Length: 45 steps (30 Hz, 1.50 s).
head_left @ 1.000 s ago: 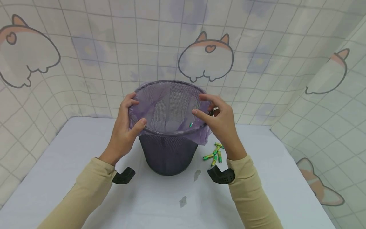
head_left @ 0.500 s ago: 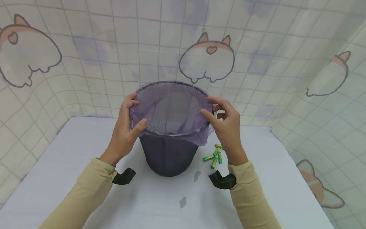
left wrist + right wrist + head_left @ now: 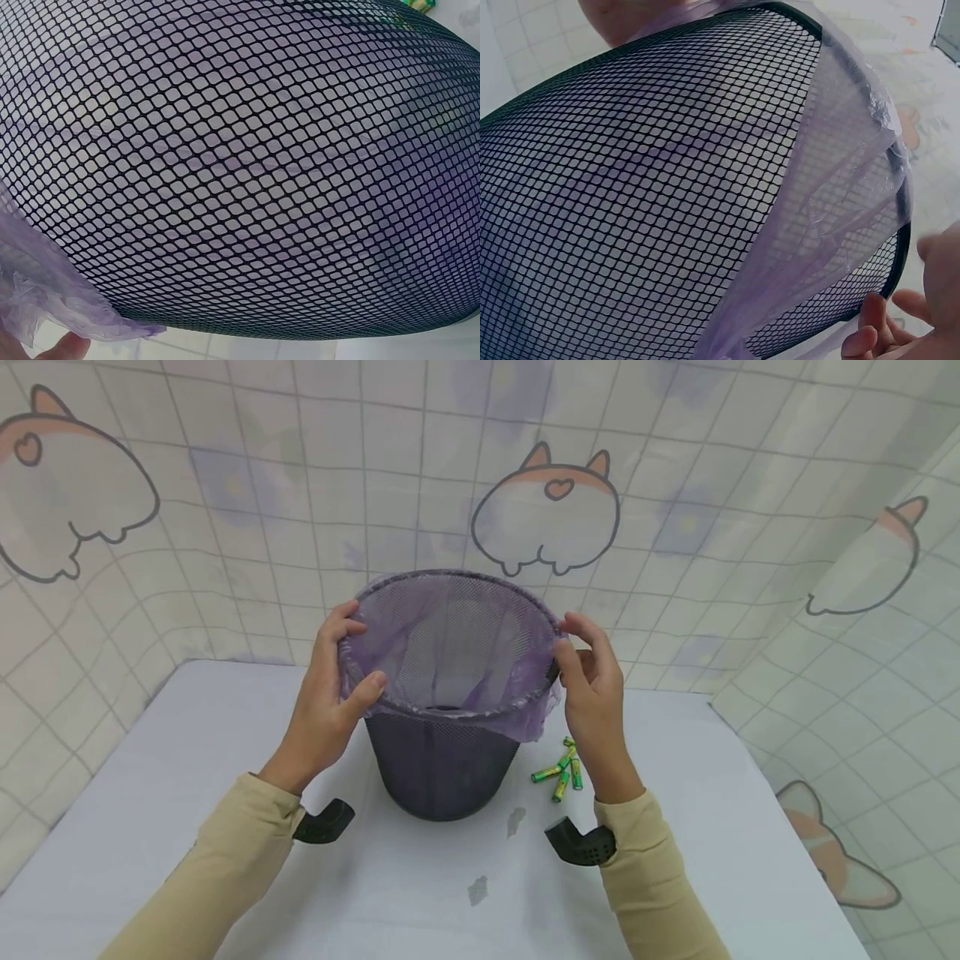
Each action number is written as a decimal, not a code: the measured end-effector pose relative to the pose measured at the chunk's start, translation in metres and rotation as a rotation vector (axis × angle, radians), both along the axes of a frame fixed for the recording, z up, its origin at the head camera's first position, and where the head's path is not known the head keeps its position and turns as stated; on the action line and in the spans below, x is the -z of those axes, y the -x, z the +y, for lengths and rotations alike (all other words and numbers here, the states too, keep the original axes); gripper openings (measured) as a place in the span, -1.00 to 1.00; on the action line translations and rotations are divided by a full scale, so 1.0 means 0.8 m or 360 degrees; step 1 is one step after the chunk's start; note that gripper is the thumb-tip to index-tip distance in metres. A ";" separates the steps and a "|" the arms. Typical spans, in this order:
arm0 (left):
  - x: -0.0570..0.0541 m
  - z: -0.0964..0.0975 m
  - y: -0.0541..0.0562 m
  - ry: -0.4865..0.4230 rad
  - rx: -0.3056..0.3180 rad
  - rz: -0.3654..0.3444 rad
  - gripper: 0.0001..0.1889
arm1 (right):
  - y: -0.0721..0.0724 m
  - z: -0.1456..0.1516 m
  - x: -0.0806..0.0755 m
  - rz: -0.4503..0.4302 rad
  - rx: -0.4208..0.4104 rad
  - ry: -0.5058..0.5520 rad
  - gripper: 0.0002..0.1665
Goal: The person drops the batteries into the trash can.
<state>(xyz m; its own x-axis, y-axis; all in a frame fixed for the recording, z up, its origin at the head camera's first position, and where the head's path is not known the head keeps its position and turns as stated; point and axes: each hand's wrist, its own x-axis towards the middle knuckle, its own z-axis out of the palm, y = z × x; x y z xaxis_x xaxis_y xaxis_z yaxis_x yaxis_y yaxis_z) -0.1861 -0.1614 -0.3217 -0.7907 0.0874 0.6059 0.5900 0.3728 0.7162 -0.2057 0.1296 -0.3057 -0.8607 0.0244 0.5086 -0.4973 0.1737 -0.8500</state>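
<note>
A dark mesh waste bin (image 3: pixel 442 768) stands on the table, lined with a thin purple bag (image 3: pixel 405 635) folded over its rim. My left hand (image 3: pixel 322 702) grips the bin's left rim, thumb at the front and fingers at the edge. At the right rim, my right hand (image 3: pixel 596 693) holds nothing that I can see; its fingers are loosely bent beside the lined edge. The right wrist view shows a gap between the thumb (image 3: pixel 934 251) and the rim. Several green and yellow batteries (image 3: pixel 561 787) lie right of the bin, under the right forearm. The bin's bottom is mostly hidden.
The white table (image 3: pixel 390 902) bears two grey patches (image 3: pixel 477 890) in front of the bin. A tiled-pattern curtain (image 3: pixel 300 510) with corgi drawings surrounds the back and sides. A black mount sits on each wrist.
My right hand has moved right from over the bin's opening to its right rim. A small green piece seen inside the bin one second ago no longer shows. The left hand stays put.
</note>
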 end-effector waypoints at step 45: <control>-0.001 0.000 -0.001 0.0046 -0.0006 -0.0012 -0.42 | -0.006 0.017 0.053 -0.0200 0.0429 -0.0268 -0.67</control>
